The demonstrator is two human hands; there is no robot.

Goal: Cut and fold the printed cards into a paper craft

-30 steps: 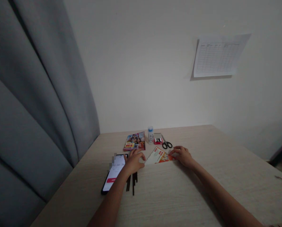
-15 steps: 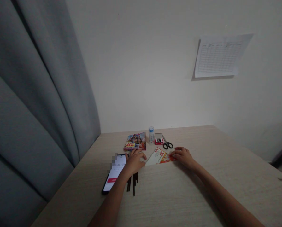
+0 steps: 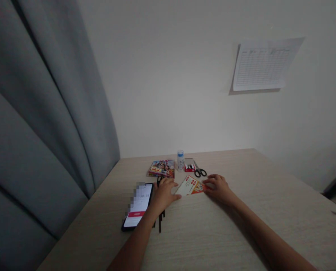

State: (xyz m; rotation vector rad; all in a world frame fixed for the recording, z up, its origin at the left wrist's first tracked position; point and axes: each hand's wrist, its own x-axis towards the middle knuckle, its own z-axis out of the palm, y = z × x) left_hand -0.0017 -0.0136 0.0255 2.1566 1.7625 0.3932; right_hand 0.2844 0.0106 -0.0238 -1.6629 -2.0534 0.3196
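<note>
Pale wood tabletop (image 3: 227, 226), grey curtain (image 3: 38, 124) at frame left. Centre frame: printed leaflet (image 3: 191, 185) lying flat, my left hand (image 3: 165, 192) and right hand (image 3: 217, 186) pinching opposite ends. Step, as I judge: squaring it. Next: firm, even pressing. Phone (image 3: 138, 206) lower left, scissors (image 3: 198, 171) behind

Bare forearms — no sleeves, jewellery.

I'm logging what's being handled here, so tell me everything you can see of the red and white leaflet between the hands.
The leaflet is a thin printed paper sheet, white at its left, red and orange at its right, print too small to read. It lies flat and skewed on the table. The left hand touches its left corner, the right hand its right end.
</note>
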